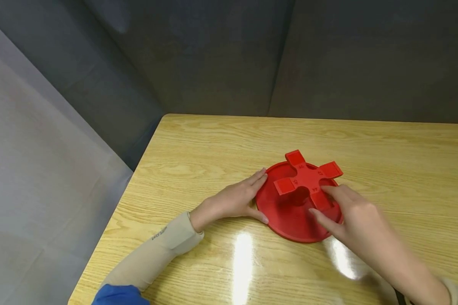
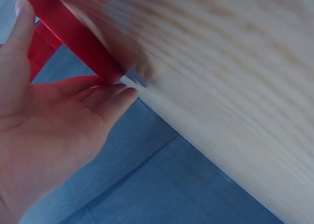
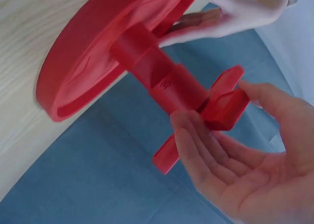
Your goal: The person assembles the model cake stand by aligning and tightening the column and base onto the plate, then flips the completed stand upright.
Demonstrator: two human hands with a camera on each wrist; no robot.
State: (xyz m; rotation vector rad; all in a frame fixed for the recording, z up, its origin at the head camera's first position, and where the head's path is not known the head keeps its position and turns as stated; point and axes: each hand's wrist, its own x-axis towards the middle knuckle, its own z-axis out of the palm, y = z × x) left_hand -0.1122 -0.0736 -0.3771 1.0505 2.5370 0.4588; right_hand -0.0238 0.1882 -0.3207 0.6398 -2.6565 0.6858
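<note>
The right hand (image 1: 358,218) pinches one arm of the red cross (image 1: 308,178) between thumb and fingers, above the red plate (image 1: 286,220); the left hand (image 1: 236,199) spreads wide against the plate's rim.

L hand (image 1: 237,198) 1 | R hand (image 1: 354,217) 1 | rd red base (image 1: 297,231) 1 | red cross-top (image 1: 308,178) 1, arms (image 1: 331,170) 4 | wood tbl (image 1: 202,148) 1

Looks like screened-off work area; cannot tell whether lab, workshop or office. Shown by wood-grain surface (image 1: 198,144) with bright light reflections (image 1: 242,267), backed by dark seamed sheeting (image 1: 213,55), flanked at left by pale grey creased covering (image 1: 34,169).
</note>
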